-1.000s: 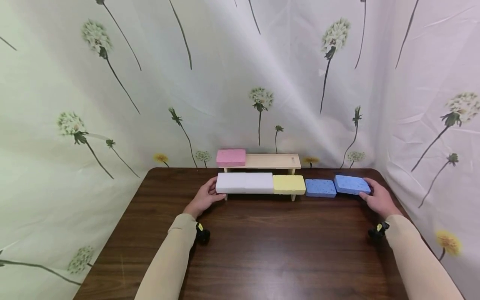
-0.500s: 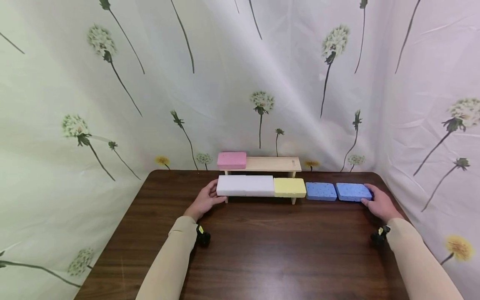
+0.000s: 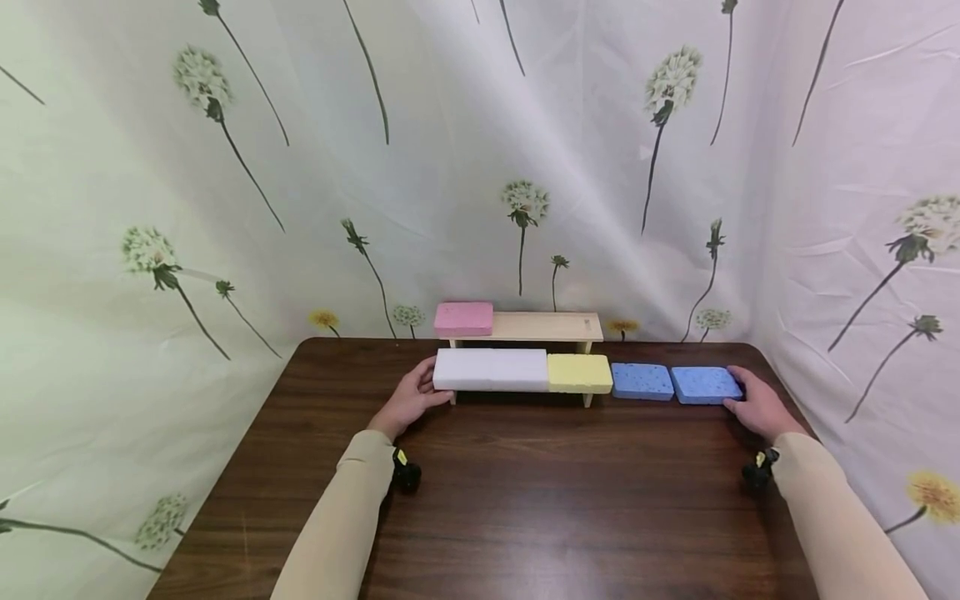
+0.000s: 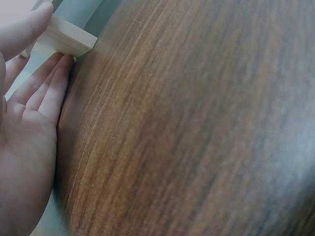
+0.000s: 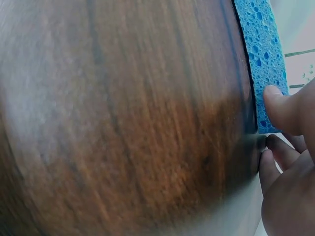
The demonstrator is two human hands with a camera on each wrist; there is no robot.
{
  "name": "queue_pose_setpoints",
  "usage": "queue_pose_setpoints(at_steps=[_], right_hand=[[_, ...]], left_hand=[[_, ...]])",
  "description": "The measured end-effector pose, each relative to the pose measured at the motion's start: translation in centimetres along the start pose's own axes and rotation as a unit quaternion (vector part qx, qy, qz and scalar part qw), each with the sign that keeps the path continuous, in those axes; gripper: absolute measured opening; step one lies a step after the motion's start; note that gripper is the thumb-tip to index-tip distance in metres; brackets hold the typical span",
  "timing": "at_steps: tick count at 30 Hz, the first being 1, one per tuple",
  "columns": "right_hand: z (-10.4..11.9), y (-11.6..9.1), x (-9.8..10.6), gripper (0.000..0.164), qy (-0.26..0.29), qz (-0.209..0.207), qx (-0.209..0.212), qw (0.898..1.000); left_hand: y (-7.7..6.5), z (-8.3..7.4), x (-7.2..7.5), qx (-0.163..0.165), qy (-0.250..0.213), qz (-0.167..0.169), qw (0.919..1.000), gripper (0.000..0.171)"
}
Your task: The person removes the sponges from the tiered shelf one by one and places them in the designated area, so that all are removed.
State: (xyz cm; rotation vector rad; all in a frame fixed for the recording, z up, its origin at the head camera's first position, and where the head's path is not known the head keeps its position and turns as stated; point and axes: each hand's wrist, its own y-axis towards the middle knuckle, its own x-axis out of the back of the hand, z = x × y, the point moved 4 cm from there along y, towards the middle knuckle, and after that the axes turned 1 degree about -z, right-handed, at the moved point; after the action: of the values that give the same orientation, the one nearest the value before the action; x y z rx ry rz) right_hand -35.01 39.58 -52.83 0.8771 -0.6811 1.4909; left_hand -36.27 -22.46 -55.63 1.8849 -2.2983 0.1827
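My left hand [image 3: 408,400] grips the left end of a white sponge block [image 3: 461,369] on a low wooden shelf, thumb at the front. In the left wrist view its lower fingers lie beside a wooden shelf leg [image 4: 69,39]. A second white block [image 3: 519,369] adjoins it, followed by a yellow sponge [image 3: 579,373]. My right hand [image 3: 761,404] holds the right end of a blue sponge [image 3: 705,384] flat on the table; its thumb presses the front side. Another blue sponge [image 3: 642,381] lies just left of that one, a narrow gap between them.
Behind stands a raised wooden shelf [image 3: 543,326], with a pink sponge [image 3: 463,318] on its left end. The dark wooden table [image 3: 555,500] meets a dandelion-print curtain [image 3: 435,208] at the back. Its right edge runs close beside my right hand.
The blue sponge in my right hand was tilted a second ago and now lies flat on the table. My left hand has kept its place. The view has shifted slightly.
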Motion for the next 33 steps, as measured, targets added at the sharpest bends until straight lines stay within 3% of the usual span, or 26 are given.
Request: queue_pose_setpoints(at_steps=[7,16,24,33], right_hand=[[0.4,0.0,0.1,0.08,-0.002,0.013,0.003,1.0],[0.7,0.2,0.1,0.077,-0.022,0.016,-0.015,1.0],[1.0,0.2,0.1,0.076,-0.023,0.01,-0.015,1.0],[0.9,0.0,-0.1,0.076,-0.014,0.013,-0.02,1.0]], left_hand=[[0.2,-0.1,0.2,0.007,-0.005,0.007,0.9999,0.085],[-1.1,-3.1,0.0,-0.009,-0.002,0.02,0.9997,0.081],[0.4,-0.5,0.3,0.005,-0.003,0.013,0.9999,0.083],[0.2,0.1,0.2,0.007,0.005,0.001,1.0,0.084]])
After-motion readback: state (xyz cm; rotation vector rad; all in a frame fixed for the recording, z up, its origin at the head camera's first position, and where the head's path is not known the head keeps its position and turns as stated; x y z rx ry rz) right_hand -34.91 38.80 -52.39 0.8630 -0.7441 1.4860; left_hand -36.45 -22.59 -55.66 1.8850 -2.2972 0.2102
